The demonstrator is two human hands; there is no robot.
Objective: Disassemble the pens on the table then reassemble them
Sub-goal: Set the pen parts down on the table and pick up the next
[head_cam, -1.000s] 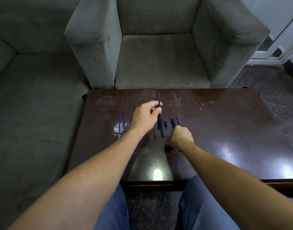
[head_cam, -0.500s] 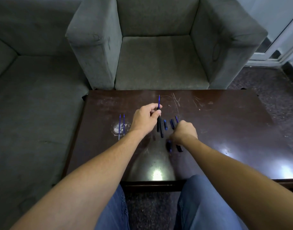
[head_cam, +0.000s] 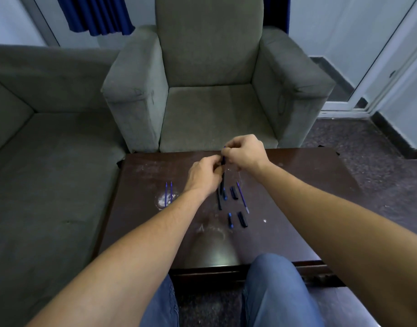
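Above the table point(head_cam: 297, 185), left hand point(head_cam: 204, 177) and right hand point(head_cam: 246, 151) are pinching a pen point(head_cam: 223, 181) pointing lengthwise away. Any print is showing too small to read.

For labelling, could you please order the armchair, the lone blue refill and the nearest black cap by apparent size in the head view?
1. armchair
2. lone blue refill
3. nearest black cap, shorter though nearer

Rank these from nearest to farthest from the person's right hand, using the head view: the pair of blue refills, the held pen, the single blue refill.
1. The held pen, gripped by the right hand.
2. The single blue refill, lying just nearer the person.
3. The pair of blue refills, far left.
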